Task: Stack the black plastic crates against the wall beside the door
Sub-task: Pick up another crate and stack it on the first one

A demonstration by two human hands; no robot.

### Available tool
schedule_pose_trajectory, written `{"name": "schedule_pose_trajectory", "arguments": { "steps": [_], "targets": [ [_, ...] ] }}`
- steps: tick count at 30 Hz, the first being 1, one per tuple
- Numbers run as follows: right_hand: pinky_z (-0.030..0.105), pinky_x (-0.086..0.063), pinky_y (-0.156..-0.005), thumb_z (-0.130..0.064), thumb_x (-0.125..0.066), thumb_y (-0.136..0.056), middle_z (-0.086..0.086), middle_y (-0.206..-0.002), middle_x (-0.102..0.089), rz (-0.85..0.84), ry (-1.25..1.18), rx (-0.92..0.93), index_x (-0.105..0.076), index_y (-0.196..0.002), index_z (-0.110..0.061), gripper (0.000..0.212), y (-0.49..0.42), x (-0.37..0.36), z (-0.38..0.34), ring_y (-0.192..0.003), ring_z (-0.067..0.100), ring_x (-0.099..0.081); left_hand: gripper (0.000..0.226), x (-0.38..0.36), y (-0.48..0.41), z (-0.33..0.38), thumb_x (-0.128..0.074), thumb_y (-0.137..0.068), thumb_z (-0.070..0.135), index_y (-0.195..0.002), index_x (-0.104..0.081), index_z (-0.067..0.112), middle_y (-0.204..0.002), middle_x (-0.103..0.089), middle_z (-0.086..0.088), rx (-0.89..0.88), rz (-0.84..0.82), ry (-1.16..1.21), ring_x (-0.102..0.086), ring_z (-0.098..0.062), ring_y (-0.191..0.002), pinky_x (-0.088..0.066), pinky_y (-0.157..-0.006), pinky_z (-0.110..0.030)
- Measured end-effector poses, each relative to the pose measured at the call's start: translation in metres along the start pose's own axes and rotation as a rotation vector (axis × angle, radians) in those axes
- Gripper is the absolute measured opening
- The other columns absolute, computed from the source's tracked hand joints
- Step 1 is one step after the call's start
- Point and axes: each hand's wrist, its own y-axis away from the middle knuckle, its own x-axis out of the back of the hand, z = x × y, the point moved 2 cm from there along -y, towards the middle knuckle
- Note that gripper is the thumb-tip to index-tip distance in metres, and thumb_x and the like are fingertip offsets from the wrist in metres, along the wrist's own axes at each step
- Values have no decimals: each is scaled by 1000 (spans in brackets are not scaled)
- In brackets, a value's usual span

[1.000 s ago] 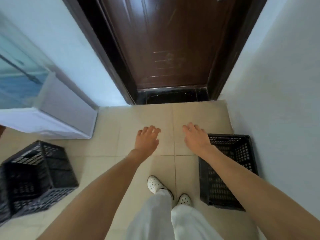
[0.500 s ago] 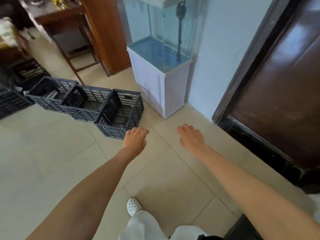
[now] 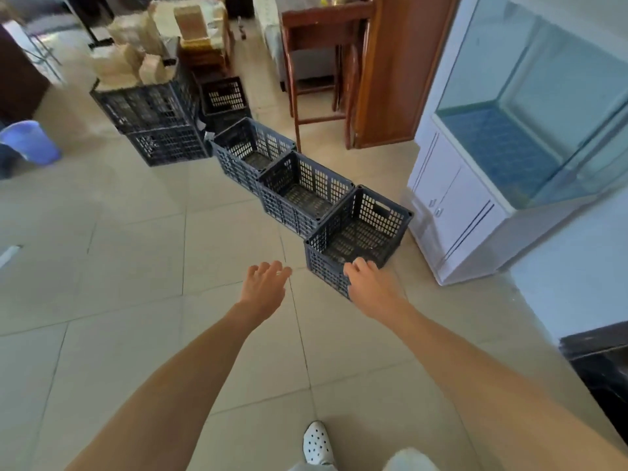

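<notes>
Tiled floor (image 3: 136, 266), pale beige, fills most of the frame.

Three black plastic crates stand in a diagonal row from centre right up toward upper centre, all upright and open-topped, nothing to be seen inside them.
- Nearest crate (image 3: 384, 202): just right of centre, beside the foot of the white cabinet (image 3: 452, 212).
- Middle crate (image 3: 307, 157): corner against the nearest one.
- Far crate (image 3: 253, 123): touching the middle one, up and to the left.

Upper left: a stack of two crates (image 3: 159, 130), one on the other, with tan cardboard packages (image 3: 136, 62) piled on top. One more single crate (image 3: 222, 96) sits behind it, toward upper centre.

Hands, both reaching forward from the bottom of the frame on bare forearms:
- Left hand (image 3: 265, 287): centre of frame, above bare tile. Fingers spread and nearly straight, gripping nothing. Apart from the nearest crate, to its left.
- Right hand (image 3: 370, 283): over the near corner of the nearest crate. Fingers loosely bent, tips lying across the near rim. Contact with the rim cannot be told from here; no closed grip shows.

Surroundings:
- Glass fish tank (image 3: 543, 113) on top of the white cabinet, upper right.
- Wooden table (image 3: 323, 15) at upper centre, brown wooden panel beside it.
- Purple bucket (image 3: 30, 141) at the left edge.
- White perforated shoe (image 3: 316, 441) at bottom centre, light trousers beside it.
- Dark doorway threshold (image 3: 598, 348) at the right edge, lower down, well apart from the crate row.
</notes>
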Motion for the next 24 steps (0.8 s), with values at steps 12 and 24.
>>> {"name": "schedule_pose_trajectory", "arguments": {
  "steps": [12, 24],
  "targets": [
    [43, -47, -89, -25, -51, -94, 6, -126, -48, -133, 45, 56, -45, -125, -17, 33, -231, 7, 15, -114, 27, -51, 43, 15, -182, -103, -51, -98, 24, -141, -46, 25, -144, -48, -1, 58, -10, 73, -49, -25, -127, -37, -105, -40],
    [45, -45, -91, -20, -46, -96, 9, -128, -47, -210, -4, 96, -46, -127, -14, 32, -486, 56, 6, -118, 30, -48, 43, 78, -360, -236, -51, -99, 27, -142, -46, 25, -143, -48, 0, 189, 24, 145, -51, -25, -126, -37, -104, -40]
  ]
}}
